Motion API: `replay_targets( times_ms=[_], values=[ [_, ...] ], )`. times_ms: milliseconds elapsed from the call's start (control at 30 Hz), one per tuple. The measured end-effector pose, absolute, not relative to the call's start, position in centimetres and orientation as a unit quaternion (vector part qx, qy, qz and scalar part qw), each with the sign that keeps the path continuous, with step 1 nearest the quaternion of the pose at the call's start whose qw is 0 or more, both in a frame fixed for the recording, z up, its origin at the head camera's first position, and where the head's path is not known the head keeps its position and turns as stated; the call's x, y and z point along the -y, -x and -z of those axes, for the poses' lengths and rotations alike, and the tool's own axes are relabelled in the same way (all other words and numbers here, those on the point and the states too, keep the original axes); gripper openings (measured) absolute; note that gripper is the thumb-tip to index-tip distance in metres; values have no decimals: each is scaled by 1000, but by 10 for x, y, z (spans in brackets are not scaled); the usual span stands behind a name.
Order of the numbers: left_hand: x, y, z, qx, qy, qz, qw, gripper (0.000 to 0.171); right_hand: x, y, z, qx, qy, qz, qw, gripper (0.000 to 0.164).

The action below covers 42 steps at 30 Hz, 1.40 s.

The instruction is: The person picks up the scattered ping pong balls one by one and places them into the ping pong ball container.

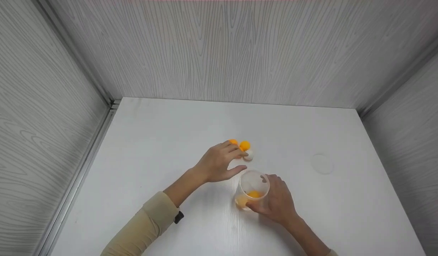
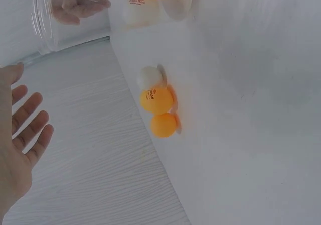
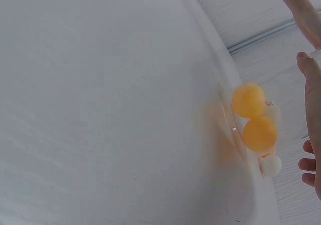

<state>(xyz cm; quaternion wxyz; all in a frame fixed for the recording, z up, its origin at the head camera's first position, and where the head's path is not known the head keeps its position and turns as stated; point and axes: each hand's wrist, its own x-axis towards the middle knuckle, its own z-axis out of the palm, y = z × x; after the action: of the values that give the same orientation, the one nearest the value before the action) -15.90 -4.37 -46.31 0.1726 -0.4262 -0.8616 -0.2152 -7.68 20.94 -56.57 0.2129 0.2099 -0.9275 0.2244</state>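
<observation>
I see the clear cup point(image 1: 241, 191) just beside the left thumb, right hand point(image 1: 278, 199) curled round it, orange balls point(image 1: 254, 194) inside. Left hand point(image 1: 219, 163) spreads at loose orange balls point(image 1: 244, 145) and a white ball point(image 1: 249, 155); contact unclear. Faint disc point(image 1: 322, 164) on the surface point(image 1: 347, 206), possibly a lid.

Hands: two, comprising one left hand point(image 1: 219, 161) and one right hand point(image 1: 280, 199). Clear container point(image 1: 252, 182): one. Enclosed orange balls point(image 3: 248, 100): two. Enclosed white ball point(image 3: 273, 113): one. Loose white ball point(image 2: 149, 78): one. Loose orange balls point(image 2: 163, 125): at least two; exact number obscured. Thin ring point(image 1: 322, 174): one.
</observation>
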Motion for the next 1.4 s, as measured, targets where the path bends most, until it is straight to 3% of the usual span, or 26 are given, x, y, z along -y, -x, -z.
replay_targets(
  times_ms=[567,1400],
  values=[
    [49,171,467,873,405,218,160,29,-208,78,564,933,-195,-233,194,93],
    [60,201,504,900,362,196,143,35,-209,75,566,939,-192,-212,192,94]
  ],
)
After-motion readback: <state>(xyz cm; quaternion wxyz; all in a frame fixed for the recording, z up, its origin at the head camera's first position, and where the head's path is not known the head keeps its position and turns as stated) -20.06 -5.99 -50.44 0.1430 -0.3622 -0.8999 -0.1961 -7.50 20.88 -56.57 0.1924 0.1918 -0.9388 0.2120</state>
